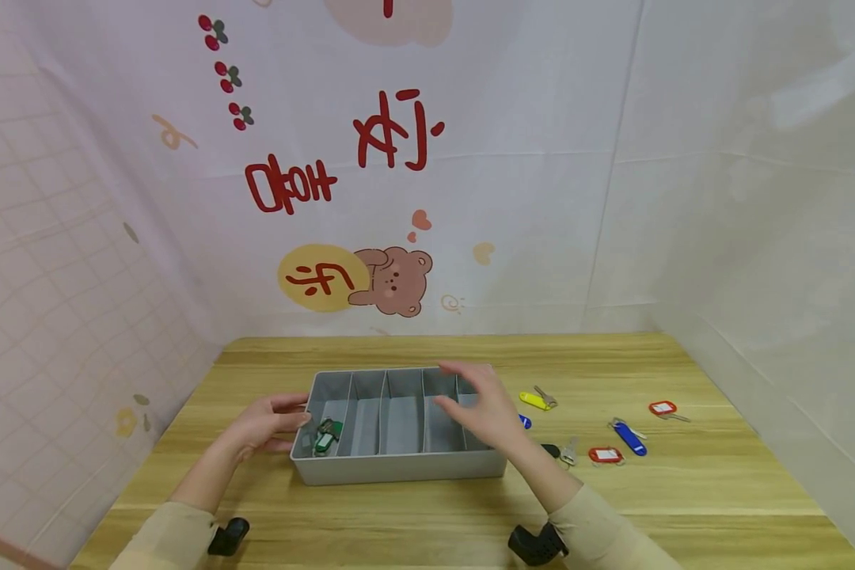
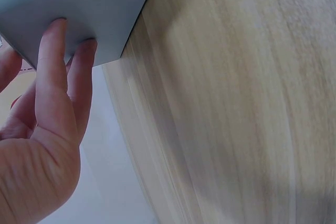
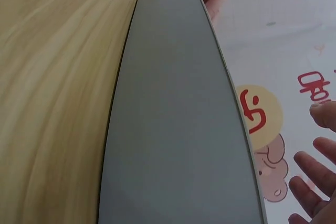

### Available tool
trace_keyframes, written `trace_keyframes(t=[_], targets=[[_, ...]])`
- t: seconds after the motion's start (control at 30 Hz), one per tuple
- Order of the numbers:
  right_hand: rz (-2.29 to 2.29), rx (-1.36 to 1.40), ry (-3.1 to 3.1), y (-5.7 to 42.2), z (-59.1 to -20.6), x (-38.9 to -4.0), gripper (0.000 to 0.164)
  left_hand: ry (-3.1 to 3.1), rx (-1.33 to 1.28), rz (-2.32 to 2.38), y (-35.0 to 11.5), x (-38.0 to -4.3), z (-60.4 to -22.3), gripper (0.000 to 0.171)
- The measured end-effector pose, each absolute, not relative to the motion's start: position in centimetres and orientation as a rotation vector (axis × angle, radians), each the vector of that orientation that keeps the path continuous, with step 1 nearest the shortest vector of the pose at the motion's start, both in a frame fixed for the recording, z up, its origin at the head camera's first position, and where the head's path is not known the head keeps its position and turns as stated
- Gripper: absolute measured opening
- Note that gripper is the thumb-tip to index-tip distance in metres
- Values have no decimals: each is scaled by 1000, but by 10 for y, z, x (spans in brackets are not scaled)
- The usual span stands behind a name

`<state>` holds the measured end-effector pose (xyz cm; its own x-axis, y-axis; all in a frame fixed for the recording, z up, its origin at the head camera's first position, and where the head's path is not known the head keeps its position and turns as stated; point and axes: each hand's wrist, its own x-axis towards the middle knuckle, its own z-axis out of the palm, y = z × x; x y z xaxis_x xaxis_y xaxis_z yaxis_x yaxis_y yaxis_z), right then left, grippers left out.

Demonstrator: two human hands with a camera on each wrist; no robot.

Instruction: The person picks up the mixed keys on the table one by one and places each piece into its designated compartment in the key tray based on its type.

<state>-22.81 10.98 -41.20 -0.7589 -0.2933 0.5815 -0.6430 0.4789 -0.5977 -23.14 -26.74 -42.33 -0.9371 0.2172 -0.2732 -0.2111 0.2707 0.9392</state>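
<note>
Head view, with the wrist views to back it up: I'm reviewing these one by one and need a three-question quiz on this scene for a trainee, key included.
1. Seen from the head camera, which compartment of the grey tray holds a green tag?
2. True or false: the right hand is gripping the tray.
3. The left hand touches:
A) a yellow tag
B) the tray's outer end wall
C) a red tag

Key: 1. the leftmost; 2. false, its fingers are spread and empty; 3. B
</note>
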Motion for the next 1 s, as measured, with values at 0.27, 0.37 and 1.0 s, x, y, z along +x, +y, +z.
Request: trace_keyframes(t=[0.27, 0.37, 1.0], targets=[[1189, 790, -2276, 138, -419, -233, 52, 2200, 10, 1707, -268, -231, -423, 68], [1182, 797, -2273, 151, -422, -237, 52, 2199, 15, 1706, -268, -232, -423, 68], [1295, 670, -2466, 213, -443, -256, 46, 2196, 15, 1712, -267, -231, -422, 68]])
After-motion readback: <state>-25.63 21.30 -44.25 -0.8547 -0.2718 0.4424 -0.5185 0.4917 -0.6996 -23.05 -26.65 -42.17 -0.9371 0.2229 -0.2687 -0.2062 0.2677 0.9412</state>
